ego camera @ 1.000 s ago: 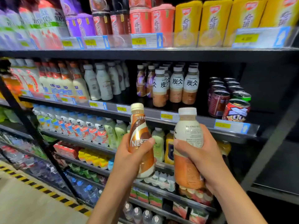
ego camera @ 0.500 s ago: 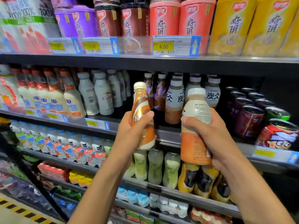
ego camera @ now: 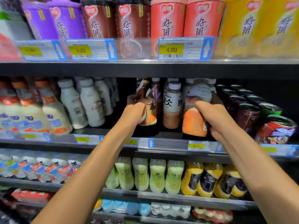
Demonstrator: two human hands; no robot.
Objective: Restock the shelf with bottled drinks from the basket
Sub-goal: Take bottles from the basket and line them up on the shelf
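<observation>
The brown bottle (ego camera: 148, 113) has a swirled brown, white and orange wrapper and leans a little to the left. The orange bottle (ego camera: 193, 122) is fatter, with a pale upper label, an orange lower half and a white cap. Both are over the middle shelf (ego camera: 169, 143), near its front edge, on either side of a standing bottle with a white label (ego camera: 172, 107). I cannot tell whether their bases rest on the shelf.

Both arms reach forward and up. The left hand (ego camera: 132, 113) wraps the brown bottle from its left side. The right hand (ego camera: 216, 120) clasps the orange bottle from the right, with the thumb across its front, just beside a row of dark cans (ego camera: 247, 115).
</observation>
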